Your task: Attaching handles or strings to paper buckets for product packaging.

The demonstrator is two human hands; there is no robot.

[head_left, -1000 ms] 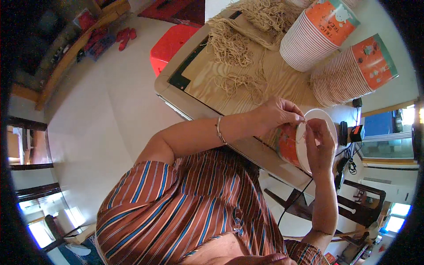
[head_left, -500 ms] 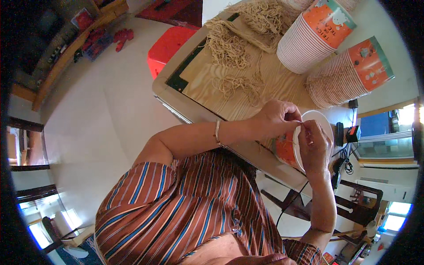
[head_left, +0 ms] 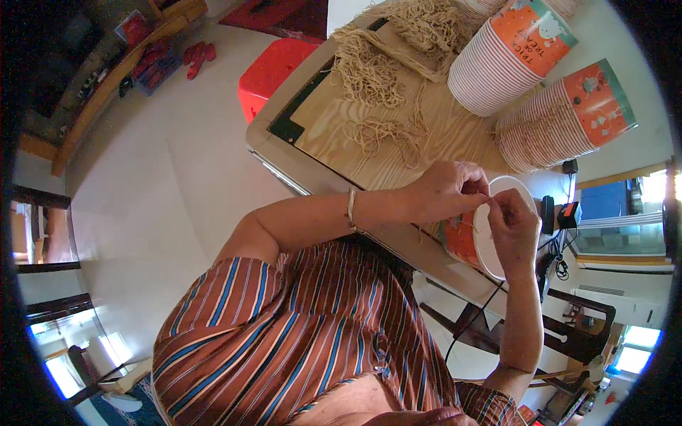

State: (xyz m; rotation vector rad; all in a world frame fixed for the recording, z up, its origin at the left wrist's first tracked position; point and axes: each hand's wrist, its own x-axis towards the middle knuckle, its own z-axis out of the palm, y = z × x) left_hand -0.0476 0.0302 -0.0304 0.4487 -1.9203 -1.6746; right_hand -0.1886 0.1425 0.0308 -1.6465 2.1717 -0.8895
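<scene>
Both hands pinch string at the orange paper cup (head_left: pixel 460 240) rim: left hand (head_left: pixel 447 193), right hand (head_left: pixel 513 228); best kept taut

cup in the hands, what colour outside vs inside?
The paper cup is orange outside with small printed figures, white inside. Head view, the only one, shows it best.

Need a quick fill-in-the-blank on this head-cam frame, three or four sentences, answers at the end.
1. Both hands, the left hand and the right hand, meet at the rim of an orange paper ____.
2. The left wrist wears a thin ____.
3. Loose tan string lies on the ____ table top.
4. Two stacks of cups lie on their ____.

Missing words: cup; bracelet; wooden; sides
</scene>
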